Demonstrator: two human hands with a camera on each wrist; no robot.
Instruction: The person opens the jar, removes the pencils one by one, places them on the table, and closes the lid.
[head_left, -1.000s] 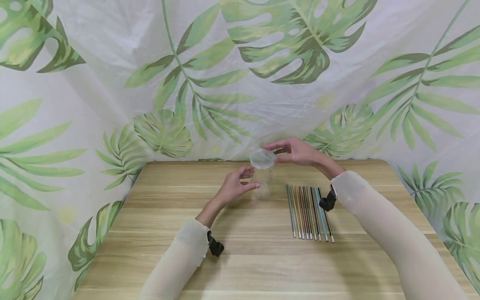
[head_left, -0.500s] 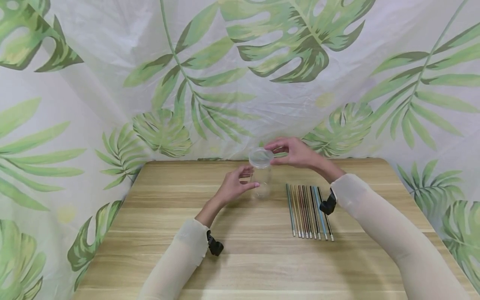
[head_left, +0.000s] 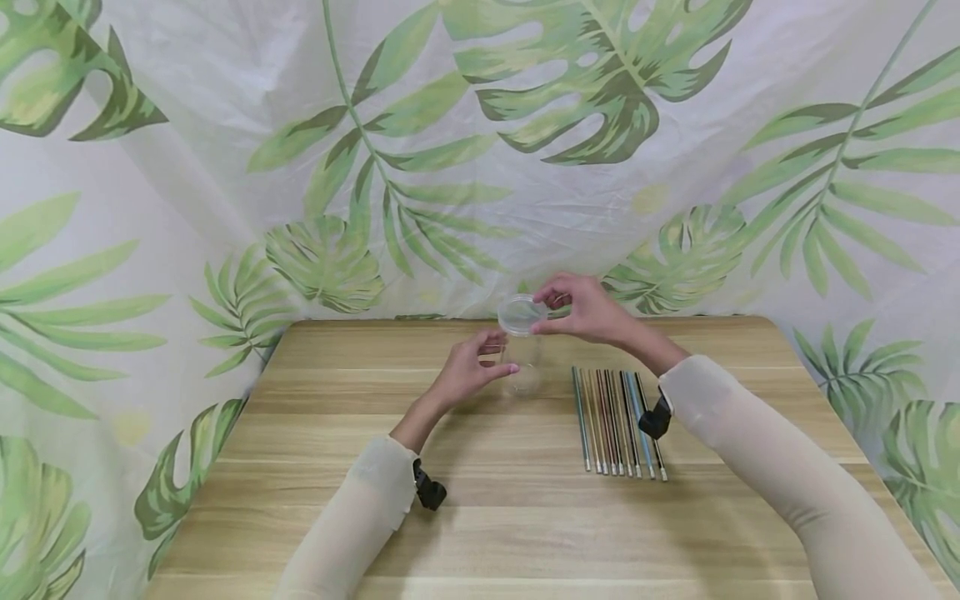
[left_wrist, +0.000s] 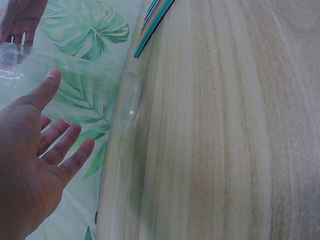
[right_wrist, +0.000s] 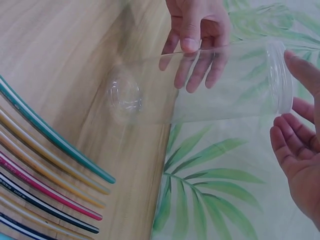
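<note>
A clear, tall plastic jar [head_left: 525, 379] stands upright near the back edge of the table, with nothing showing inside. Around its side my left hand [head_left: 467, 368] holds it, thumb in front and fingers behind. The see-through screw lid [head_left: 521, 315] sits on top. My right hand [head_left: 588, 310] pinches the lid's rim from the right, thumb at the front and fingertips behind. In the right wrist view, the thumb [right_wrist: 301, 70] lies right at the rim of the lid [right_wrist: 280, 77], while the left fingers show through the jar wall.
Several pencils [head_left: 618, 425] in different colours lie side by side right of the jar, pale ends toward me. The wooden table [head_left: 480, 533] ends just behind the jar at a leaf-patterned cloth [head_left: 420, 167]. A small black camera sits on each wrist.
My right hand has turned a little at the lid, its thumb sliding left along the front rim. The left hand keeps its hold on the jar.
</note>
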